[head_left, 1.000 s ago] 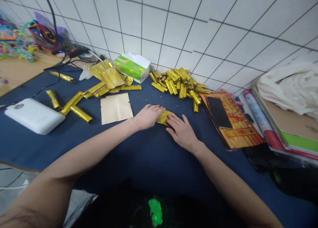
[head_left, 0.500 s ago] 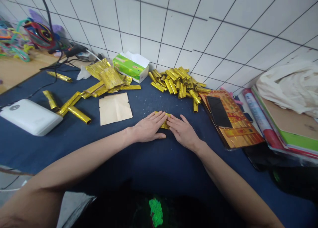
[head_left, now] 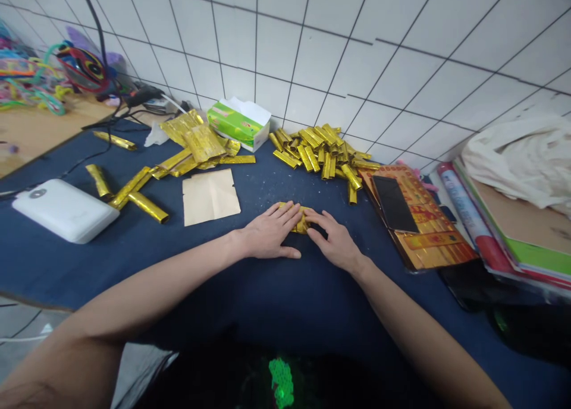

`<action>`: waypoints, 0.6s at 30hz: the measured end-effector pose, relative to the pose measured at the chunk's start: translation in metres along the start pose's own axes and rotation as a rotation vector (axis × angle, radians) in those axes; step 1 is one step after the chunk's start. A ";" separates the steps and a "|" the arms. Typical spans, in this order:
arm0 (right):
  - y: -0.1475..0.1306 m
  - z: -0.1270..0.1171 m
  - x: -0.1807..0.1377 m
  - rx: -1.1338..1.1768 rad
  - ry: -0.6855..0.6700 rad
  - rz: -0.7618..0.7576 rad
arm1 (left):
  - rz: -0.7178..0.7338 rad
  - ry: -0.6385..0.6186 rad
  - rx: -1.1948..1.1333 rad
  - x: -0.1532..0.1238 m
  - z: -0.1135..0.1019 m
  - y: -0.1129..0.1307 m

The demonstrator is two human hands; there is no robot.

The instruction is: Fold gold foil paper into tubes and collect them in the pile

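Centre frame, the left hand is lying open on gold foil, the right hand curling at its end, grip unclear. Blue desk is spreading bare below, its edge showing lower left; tiled wall is bounding the top.

Cool, diffuse light (slight blur).

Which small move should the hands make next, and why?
Perhaps the right hand should press down the right end of the gold foil, because this hand is curled at that end while the left hand lies flat across the other part.
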State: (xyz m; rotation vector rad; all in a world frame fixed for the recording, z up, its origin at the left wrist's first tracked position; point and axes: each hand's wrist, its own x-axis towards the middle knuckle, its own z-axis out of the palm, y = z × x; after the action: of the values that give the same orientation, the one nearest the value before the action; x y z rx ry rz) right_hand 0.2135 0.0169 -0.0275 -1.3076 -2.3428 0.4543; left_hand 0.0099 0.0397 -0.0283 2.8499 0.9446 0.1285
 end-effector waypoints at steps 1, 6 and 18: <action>0.001 0.000 0.001 0.014 0.004 0.012 | 0.003 -0.003 -0.001 0.000 0.000 0.000; 0.006 -0.002 0.007 -0.090 -0.099 -0.012 | 0.015 -0.017 -0.004 0.000 -0.002 0.000; 0.007 -0.003 0.017 -0.320 -0.169 -0.009 | 0.077 0.013 -0.005 -0.012 0.000 0.023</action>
State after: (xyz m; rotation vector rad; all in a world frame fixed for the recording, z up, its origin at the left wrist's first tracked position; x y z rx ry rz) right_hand 0.2125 0.0349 -0.0248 -1.4467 -2.6438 0.1977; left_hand 0.0140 0.0143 -0.0255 2.8848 0.8363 0.1573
